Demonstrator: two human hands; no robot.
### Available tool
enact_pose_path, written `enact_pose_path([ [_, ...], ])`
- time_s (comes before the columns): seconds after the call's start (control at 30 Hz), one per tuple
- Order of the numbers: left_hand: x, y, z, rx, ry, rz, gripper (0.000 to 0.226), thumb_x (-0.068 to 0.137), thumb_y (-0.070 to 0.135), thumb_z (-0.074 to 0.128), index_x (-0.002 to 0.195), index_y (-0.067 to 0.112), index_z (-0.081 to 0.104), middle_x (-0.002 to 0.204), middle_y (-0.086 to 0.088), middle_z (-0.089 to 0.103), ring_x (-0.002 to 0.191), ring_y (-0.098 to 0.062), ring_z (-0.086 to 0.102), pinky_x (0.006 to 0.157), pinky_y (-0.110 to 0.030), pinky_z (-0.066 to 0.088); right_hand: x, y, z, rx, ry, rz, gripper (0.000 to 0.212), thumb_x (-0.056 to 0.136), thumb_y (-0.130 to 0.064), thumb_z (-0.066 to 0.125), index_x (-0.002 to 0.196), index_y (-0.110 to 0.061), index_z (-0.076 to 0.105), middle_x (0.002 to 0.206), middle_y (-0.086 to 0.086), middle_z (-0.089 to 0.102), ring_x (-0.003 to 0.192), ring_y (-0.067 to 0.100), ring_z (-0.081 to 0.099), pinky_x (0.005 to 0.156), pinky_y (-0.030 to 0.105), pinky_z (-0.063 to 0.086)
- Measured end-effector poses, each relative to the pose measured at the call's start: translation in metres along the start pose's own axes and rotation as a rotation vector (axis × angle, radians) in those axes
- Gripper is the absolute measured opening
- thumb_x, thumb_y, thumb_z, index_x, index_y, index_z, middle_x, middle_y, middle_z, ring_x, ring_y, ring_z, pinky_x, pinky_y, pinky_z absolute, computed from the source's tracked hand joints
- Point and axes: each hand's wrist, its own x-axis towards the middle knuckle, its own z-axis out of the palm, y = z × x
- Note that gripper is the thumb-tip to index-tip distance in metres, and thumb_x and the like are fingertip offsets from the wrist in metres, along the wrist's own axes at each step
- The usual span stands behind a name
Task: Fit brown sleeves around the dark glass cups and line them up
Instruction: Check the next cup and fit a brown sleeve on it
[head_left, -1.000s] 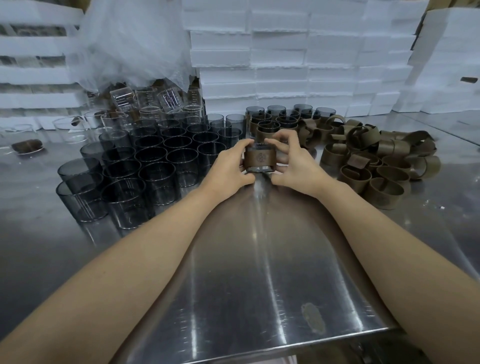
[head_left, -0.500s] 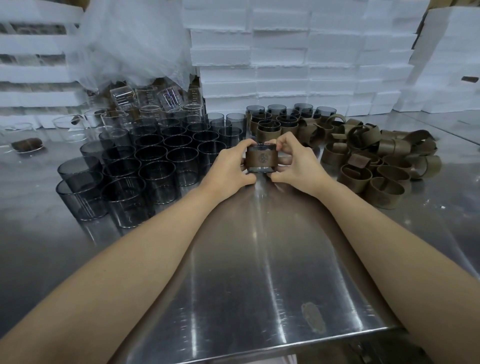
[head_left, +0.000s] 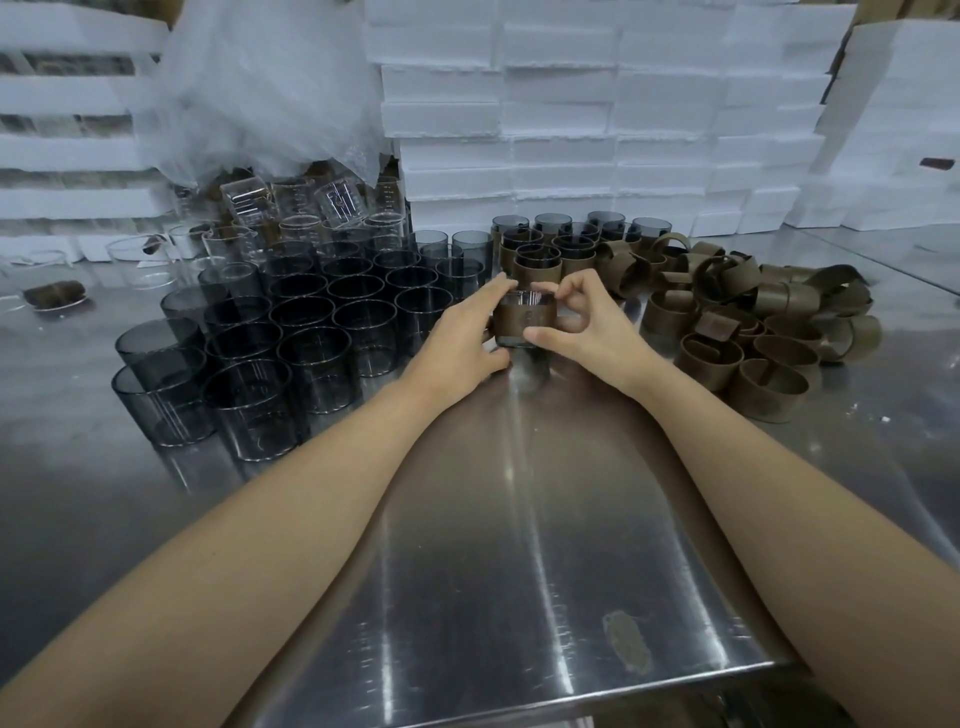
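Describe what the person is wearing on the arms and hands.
Nothing shows on either one. The left hand and the right hand are bare, with no gloves, rings, watch or bands in view. Both forearms are bare as well, with no sleeve visible up to the picture's edge.

Reaches forward with both bare forearms, converging from the lower corners toward the centre. Holds the sleeved cup (head_left: 522, 325) between both hands. Grips its left side with the left hand (head_left: 457, 345): fingers lightly curved along the wall, index tip at the rim, thumb low on the near side. Pinches its right side with the right hand (head_left: 587, 332): thumb flat on the sleeve front, index curled onto the rim (remaining fingers bent behind, partly hidden). Sets both wrists roughly straight, backs of hands toward the camera.
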Motion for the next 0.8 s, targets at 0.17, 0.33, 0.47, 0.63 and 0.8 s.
enact_pose_path([
  [0.17,0.001,-0.004,0.002,0.076,-0.065,-0.03,0.085,0.089,0.007,0.067,0.156,0.02,0.017,0.16,-0.007,0.027,0.139,-0.014,0.039,0.098,-0.006,0.035,0.006,0.01,-0.006,-0.148,0.181,0.006,0.052,0.076,-0.003,0.079,0.099,-0.027,0.038,0.132,0.001,0.053,0.125,0.017,0.053,0.105,0.038,0.047],
  [0.33,0.001,-0.004,0.003,0.247,-0.087,-0.033,0.056,0.095,0.016,0.059,0.147,0.012,0.04,0.145,-0.008,0.051,0.13,-0.019,0.049,0.108,-0.026,0.036,0.013,0.018,-0.016,-0.377,0.282,0.089,0.047,0.078,-0.004,0.076,0.104,-0.018,0.04,0.145,0.008,0.045,0.134,0.024,0.044,0.111,0.042,0.039],
  [0.47,0.0,-0.001,0.003,0.269,-0.074,0.013,0.043,0.094,0.014,0.057,0.136,0.008,0.055,0.135,-0.009,0.059,0.119,-0.019,0.057,0.103,-0.031,0.043,0.008,0.01,-0.012,-0.561,0.315,-0.051,0.035,0.084,-0.008,0.071,0.113,-0.016,0.052,0.152,0.007,0.038,0.142,0.02,0.032,0.112,0.025,0.025],
  [0.63,0.0,0.0,0.003,0.296,-0.064,0.043,0.037,0.094,0.014,0.056,0.131,0.008,0.059,0.128,-0.008,0.062,0.111,-0.019,0.059,0.098,-0.032,0.046,-0.001,-0.006,0.002,-0.705,0.226,-0.32,0.017,0.088,-0.013,0.058,0.103,-0.017,0.064,0.09,-0.007,0.062,0.084,0.011,0.057,0.077,0.037,0.052],
  [0.8,0.0,0.001,0.003,0.312,-0.076,0.057,0.032,0.095,0.014,0.056,0.125,0.007,0.063,0.129,-0.007,0.062,0.113,-0.019,0.058,0.099,-0.029,0.044,0.003,0.002,0.007,-0.884,0.073,-0.084,0.04,0.089,-0.02,0.052,0.129,-0.026,0.054,0.107,-0.006,0.059,0.093,0.016,0.059,0.076,0.036,0.048],
])
